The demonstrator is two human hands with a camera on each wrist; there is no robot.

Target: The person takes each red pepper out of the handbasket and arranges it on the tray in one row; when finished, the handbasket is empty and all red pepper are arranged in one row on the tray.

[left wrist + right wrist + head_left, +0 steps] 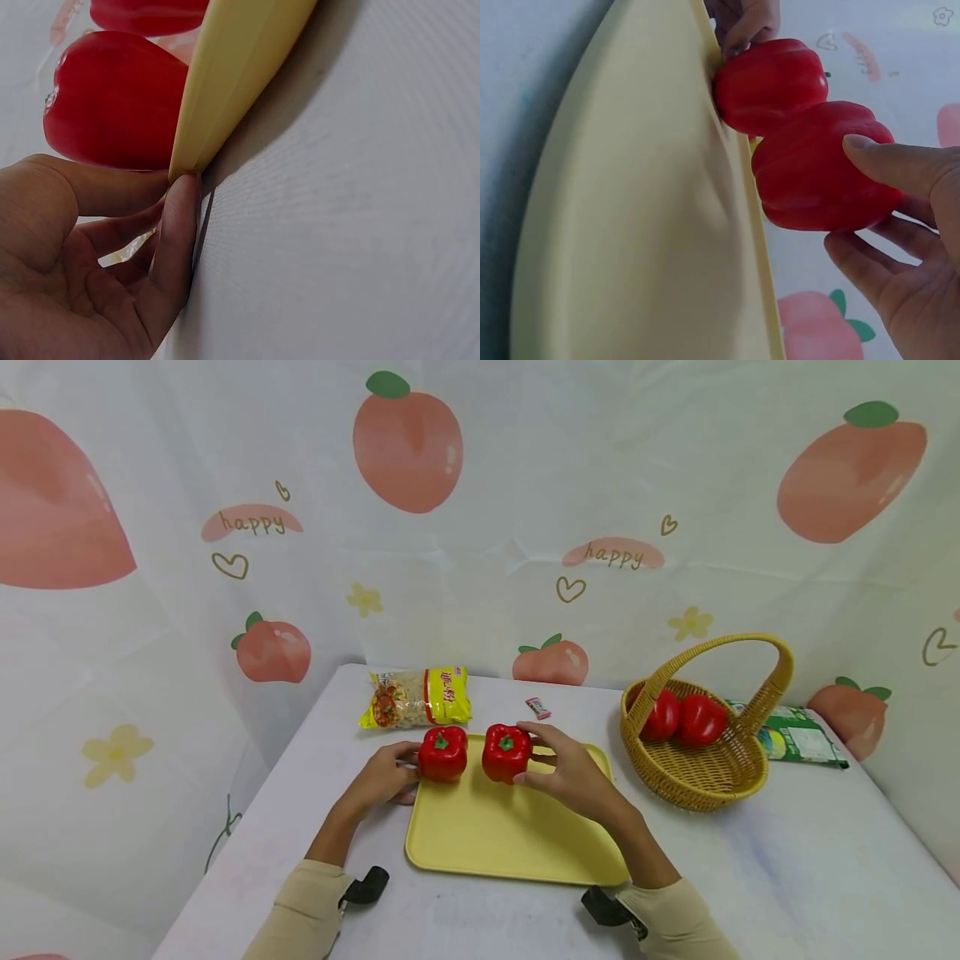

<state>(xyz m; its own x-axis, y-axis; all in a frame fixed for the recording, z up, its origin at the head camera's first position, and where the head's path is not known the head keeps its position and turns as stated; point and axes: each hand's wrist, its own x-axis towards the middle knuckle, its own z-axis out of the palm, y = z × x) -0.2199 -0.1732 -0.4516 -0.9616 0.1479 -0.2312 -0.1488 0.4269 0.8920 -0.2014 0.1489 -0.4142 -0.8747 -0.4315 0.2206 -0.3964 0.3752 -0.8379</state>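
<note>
Two red bell peppers with green stems are over the far part of a yellow tray point(517, 835). My left hand point(381, 777) is at the tray's left edge beside the left bell pepper point(442, 753). In the left wrist view, its thumb and a finger point(180, 225) pinch the tray's rim, right below that pepper. My right hand point(566, 768) holds the right bell pepper point(506, 753) from its right side. The right wrist view shows the thumb point(892, 161) on one side of this pepper and fingertips on the other.
A wicker basket point(697, 785) with an arched handle and red bell peppers point(701, 720) inside stands to the right. Behind it lies a green packet point(806, 735). A yellow bag of pasta point(416, 697) and a small wrapped candy point(537, 707) lie behind the tray.
</note>
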